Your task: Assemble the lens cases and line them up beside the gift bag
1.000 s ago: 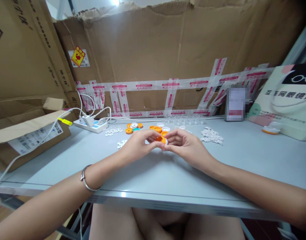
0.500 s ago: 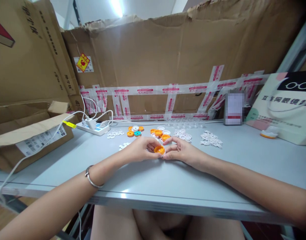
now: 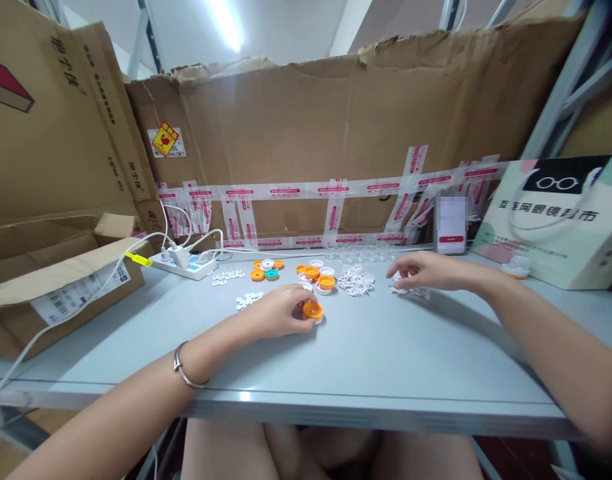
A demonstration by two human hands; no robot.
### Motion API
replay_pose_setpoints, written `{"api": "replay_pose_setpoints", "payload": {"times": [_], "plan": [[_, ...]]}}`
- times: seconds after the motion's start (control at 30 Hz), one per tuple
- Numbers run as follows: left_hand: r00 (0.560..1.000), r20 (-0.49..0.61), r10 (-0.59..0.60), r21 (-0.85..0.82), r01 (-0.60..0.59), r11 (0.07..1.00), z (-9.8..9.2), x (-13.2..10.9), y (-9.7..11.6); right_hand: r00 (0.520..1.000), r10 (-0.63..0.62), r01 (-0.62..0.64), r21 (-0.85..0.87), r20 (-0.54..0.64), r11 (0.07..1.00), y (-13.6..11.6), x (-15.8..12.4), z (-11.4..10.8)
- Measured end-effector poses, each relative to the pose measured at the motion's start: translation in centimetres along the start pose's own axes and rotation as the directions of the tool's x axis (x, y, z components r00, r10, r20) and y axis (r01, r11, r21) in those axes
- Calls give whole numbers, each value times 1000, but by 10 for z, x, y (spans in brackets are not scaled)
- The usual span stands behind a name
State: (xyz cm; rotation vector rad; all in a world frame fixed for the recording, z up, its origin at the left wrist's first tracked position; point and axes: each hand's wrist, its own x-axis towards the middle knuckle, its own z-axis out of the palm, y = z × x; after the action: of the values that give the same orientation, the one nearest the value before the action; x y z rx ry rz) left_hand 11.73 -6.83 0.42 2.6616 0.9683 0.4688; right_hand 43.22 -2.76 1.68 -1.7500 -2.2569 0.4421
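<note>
Grey surface (image 3: pixel 346 363): left fingers (image 3: pixel 303 326) pinch an unfinished-looking orange cap (image 3: pixel 313 311); right fingers (image 3: pixel 403 263), grip unclear, over remaining white pieces (image 3: pixel 418 293) at your one o'clock

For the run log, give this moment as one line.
left hand: holding orange cap | right hand: at white pieces | phone: standing

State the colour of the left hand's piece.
The piece is orange on top, white beneath, in the head view.

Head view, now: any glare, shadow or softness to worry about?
Head view: ceiling tube light blown out, small glint on the table's front edge; head view: soft shadow below the right hand; head view: white pieces there too soft to count; head view: phone partly pixelated.
</note>
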Motion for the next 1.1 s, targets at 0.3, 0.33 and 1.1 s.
{"api": "replay_pose_setpoints", "payload": {"times": [0.3, 0.33, 1.1], "plan": [[1000, -21, -5, 20, 6, 1000, 5, 3, 0, 1000, -16, 17, -30, 23, 999, -14, 4, 18], [1000, -22, -9, 15, 9, 1000, 5, 3, 0, 1000, -14, 15, -18, 12, 1000, -14, 4, 18], [811, -533, -241, -825, -434, 362, -25, 48, 38, 807, 46, 584, 808, -588, 80, -151, -13, 20]]}}
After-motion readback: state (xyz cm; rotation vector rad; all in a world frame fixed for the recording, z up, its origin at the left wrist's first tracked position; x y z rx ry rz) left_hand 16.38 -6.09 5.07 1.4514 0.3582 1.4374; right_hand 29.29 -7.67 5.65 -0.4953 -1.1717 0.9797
